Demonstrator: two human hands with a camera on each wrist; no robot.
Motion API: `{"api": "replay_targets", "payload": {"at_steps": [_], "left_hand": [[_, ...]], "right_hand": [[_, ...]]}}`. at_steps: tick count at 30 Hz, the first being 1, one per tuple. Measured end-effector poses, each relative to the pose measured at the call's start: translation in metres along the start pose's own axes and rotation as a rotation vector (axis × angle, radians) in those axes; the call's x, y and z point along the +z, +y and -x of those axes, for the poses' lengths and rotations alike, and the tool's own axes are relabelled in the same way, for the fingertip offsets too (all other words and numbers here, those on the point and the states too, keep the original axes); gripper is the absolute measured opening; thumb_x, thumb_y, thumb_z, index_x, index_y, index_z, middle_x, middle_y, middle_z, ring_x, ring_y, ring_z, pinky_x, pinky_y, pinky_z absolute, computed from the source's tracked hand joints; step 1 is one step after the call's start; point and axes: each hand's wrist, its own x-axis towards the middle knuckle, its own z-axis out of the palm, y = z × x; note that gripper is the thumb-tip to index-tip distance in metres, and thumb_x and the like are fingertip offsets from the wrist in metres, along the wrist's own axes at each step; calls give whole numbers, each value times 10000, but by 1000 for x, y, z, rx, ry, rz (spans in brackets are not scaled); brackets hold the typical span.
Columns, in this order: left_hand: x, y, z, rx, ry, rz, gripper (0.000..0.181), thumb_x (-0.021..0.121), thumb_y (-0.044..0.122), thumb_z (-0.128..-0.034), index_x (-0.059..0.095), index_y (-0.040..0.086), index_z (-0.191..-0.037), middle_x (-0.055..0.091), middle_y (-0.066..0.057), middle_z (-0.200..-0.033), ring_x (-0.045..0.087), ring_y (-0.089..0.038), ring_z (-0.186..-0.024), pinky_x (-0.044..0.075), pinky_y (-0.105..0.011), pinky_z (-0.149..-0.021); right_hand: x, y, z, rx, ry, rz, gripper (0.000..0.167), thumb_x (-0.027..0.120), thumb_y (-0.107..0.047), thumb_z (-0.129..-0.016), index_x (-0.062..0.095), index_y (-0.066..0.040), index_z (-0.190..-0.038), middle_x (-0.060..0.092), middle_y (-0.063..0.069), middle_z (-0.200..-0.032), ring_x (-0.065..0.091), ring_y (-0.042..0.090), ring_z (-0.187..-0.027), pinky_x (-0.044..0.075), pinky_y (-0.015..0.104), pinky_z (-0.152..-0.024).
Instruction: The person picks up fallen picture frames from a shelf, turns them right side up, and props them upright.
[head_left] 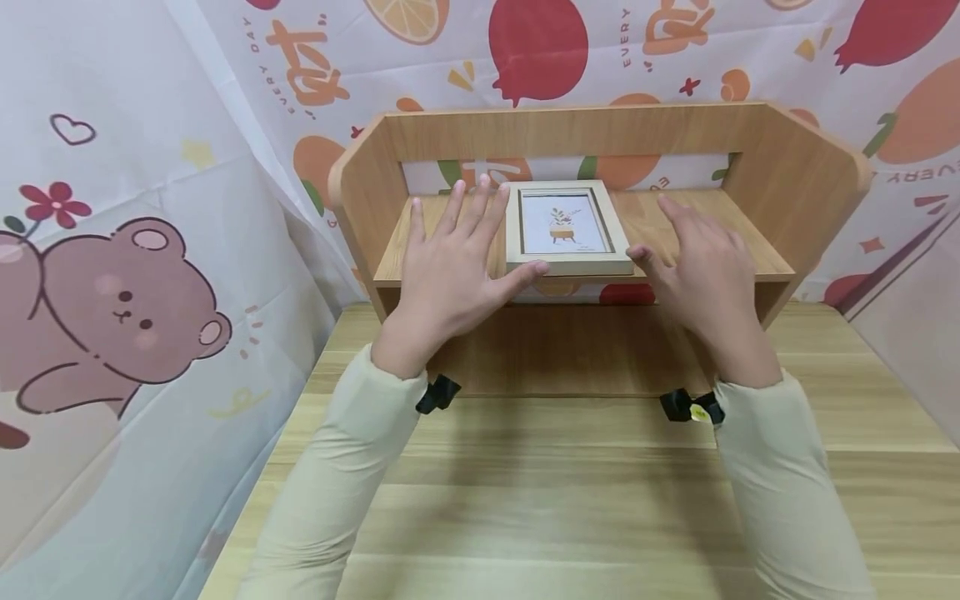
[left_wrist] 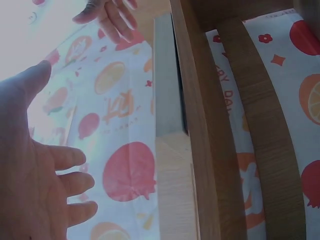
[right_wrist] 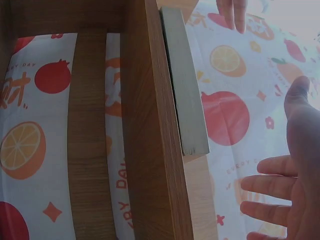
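Picture frame (head_left: 567, 223) lies flat between two hands

The frame rests at the shelf's (head_left: 637, 215) near edge, right of the left hand (head_left: 457, 262) and left of the right hand (head_left: 701, 258); its long axis seems to run near to far. Neither hand is clearly nearer. Both hover, the wrist views showing fingers apart from the frame. The left fingers spread, pointing far; the right fingers extend closer together, thumb toward the frame. Neither hand grips anything.

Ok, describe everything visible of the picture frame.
The rectangular picture frame is pale cream, perhaps painted wood, with brown inner edging around a print of a potted plant. It lies face up near the front edge of the wooden shelf. The wrist views show left hand and right hand clear of it.
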Motion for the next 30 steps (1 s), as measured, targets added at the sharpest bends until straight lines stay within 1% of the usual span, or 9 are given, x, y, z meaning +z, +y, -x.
{"api": "replay_targets", "payload": {"at_steps": [6, 10, 14, 16, 17, 20, 24, 26, 30], "left_hand": [[5, -5, -18, -25, -49, 64, 944, 355, 792, -850, 12, 269, -1558, 45, 37, -1630, 37, -200, -1519, -44, -555, -1186], [10, -8, -29, -40, -83, 124, 972, 387, 802, -830, 20, 274, -1559, 73, 43, -1630, 86, -188, -1516, 3, -552, -1193], [18, -10, -40, -52, -94, 198, 989, 458, 784, -812, 113, 241, -1563, 188, -15, -1618, 188, -209, -1499, 79, -570, -1184], [21, -12, -43, -60, -98, 239, 988, 492, 768, -805, 160, 221, -1558, 249, -39, -1601, 236, -219, -1484, 112, -559, -1182], [23, -12, -45, -62, -101, 256, 986, 502, 759, -806, 175, 208, -1555, 268, -49, -1594, 252, -222, -1478, 126, -551, -1182], [28, -14, -48, -75, -116, 326, 980, 532, 733, -806, 200, 190, -1551, 349, -48, -1558, 359, -232, -1416, 241, -499, -1150], [35, -17, -51, -85, -137, 418, 951, 557, 701, -814, 228, 190, -1545, 453, -46, -1484, 485, -224, -1263, 399, -434, -1009], [38, -18, -52, -88, -143, 448, 930, 566, 686, -820, 253, 184, -1538, 470, -52, -1468, 496, -221, -1243, 426, -422, -979], [43, -19, -53, -101, -140, 483, 892, 590, 663, -823, 322, 158, -1508, 442, -47, -1499, 464, -226, -1323, 388, -435, -1046]], "right_hand": [[-3, -2, -18, 56, -214, 54, 937, 494, -697, -859, 211, -123, -1544, 439, 234, -1458, 411, 455, -1314, 279, 628, -1050], [-3, -2, -28, 54, -313, 83, 1008, 581, -638, -852, 121, -78, -1553, 538, 252, -1220, 474, 429, -1168, 343, 603, -988], [0, -1, -35, 72, -386, 44, 1018, 579, -661, -838, 168, -47, -1539, 514, 247, -1287, 443, 418, -1226, 317, 596, -1033], [2, 0, -38, 88, -421, 12, 1008, 580, -662, -834, 205, -33, -1528, 430, 249, -1435, 379, 434, -1321, 258, 613, -1081], [4, 1, -40, 93, -435, 1, 1001, 579, -659, -836, 219, -25, -1522, 380, 242, -1490, 345, 438, -1359, 234, 624, -1093], [9, 3, -43, 99, -467, -16, 979, 581, -642, -846, 243, -8, -1510, 365, 241, -1501, 339, 443, -1364, 216, 637, -1092], [18, 7, -44, 98, -486, -31, 955, 587, -614, -860, 242, -3, -1507, 358, 253, -1496, 325, 451, -1365, 188, 653, -1091], [21, 8, -45, 99, -485, -47, 936, 598, -588, -868, 246, 2, -1504, 359, 263, -1489, 315, 453, -1363, 189, 654, -1091], [26, 9, -45, 90, -472, -77, 857, 605, -525, -894, 292, 23, -1475, 403, 276, -1439, 349, 446, -1311, 233, 624, -1073]]}}
